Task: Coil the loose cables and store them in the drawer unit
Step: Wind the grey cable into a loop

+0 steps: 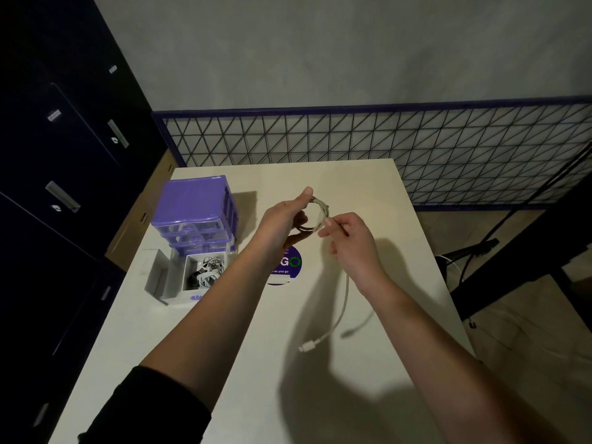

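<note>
Cable (320, 213) coil between both hands, tail dangling below right hand (349, 241)

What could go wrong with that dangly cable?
The coil is held only by the left hand and the right hand's fingertips, so it might spring open. The loose tail with its plug hangs free and could snag. The open drawer already holds cables, so fitting may be tight.

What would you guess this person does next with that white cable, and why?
Probably wind another loop: the left hand holds a small coil, the right hand pinches the white cable beside it, and a loose tail with its plug hangs uncoiled. The open drawer waits with other cables inside.
</note>
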Demonstrator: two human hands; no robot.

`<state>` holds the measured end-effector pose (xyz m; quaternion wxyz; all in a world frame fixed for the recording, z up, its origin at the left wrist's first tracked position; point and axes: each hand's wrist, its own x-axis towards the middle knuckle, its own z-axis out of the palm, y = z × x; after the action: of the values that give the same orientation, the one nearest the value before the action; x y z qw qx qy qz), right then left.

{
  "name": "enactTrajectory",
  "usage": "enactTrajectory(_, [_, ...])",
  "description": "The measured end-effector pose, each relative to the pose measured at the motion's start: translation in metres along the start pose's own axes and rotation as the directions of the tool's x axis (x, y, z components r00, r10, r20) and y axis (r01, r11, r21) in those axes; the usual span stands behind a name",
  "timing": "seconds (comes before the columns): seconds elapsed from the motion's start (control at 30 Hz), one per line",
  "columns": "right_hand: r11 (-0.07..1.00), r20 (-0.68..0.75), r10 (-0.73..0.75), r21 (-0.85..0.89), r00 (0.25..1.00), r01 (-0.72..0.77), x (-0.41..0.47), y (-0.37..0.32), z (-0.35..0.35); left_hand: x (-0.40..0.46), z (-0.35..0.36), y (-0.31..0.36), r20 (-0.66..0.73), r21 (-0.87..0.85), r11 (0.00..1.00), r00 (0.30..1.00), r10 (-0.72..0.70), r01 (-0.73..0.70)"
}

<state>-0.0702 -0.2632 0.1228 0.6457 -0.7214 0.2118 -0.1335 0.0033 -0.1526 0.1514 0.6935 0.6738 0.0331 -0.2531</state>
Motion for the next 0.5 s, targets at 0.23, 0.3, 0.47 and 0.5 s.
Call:
enactTrajectory(0.23, [0.995, -0.085, -0.006, -0.1, 0.996, -0.003, 0.009, -0.001, -0.004, -0.002, 0.007, -0.008, 0.003, 0.199, 0.951, 0.97, 0.242, -0.237])
enactTrajectory(0.3, [0.996, -0.097, 0.005, -0.087, 0.995, -0.013, 0.011, -0.002, -0.004, -0.004, 0.008, -0.009, 0.043, 0.095, 0.977, 0.981, 0.187, -0.191])
enactTrajectory(0.47, [0.997, -0.054, 0.0, -0.072, 0.999, -0.004, 0.01, 0.0, -0.007, -0.002, 0.007, -0.007, 0.102, -0.181, 0.981, 0.991, 0.085, -0.065])
enactTrajectory(0.5, [0.998, -0.038, -0.006, -0.064, 0.999, 0.003, 0.009, -0.001, -0.007, -0.002, 0.008, -0.006, 0.078, -0.235, 0.971, 0.995, 0.063, -0.043])
